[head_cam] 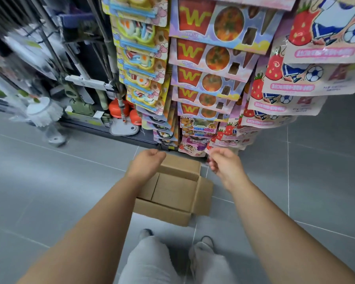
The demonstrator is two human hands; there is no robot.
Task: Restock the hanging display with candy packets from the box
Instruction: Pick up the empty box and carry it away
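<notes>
Both arms stretched out, hands slack above the box.
Bare forearms reach forward and down. The left hand (147, 160) and right hand (225, 162) hang with fingers loosely curled, gripping nothing. Below them the cardboard box (172, 189) sits flaps-open on the grey floor (49, 181), just before the hanging display (203, 78) of candy packets (193, 148).

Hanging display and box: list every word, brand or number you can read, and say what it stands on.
"W": yellow letter on the red carton picture, repeated down the middle column of packets.
Pink labels on the strawberry packets: blurred, unreadable.
Blue label on the bear packet: too small to read.
Cardboard box: no print visible.
</notes>
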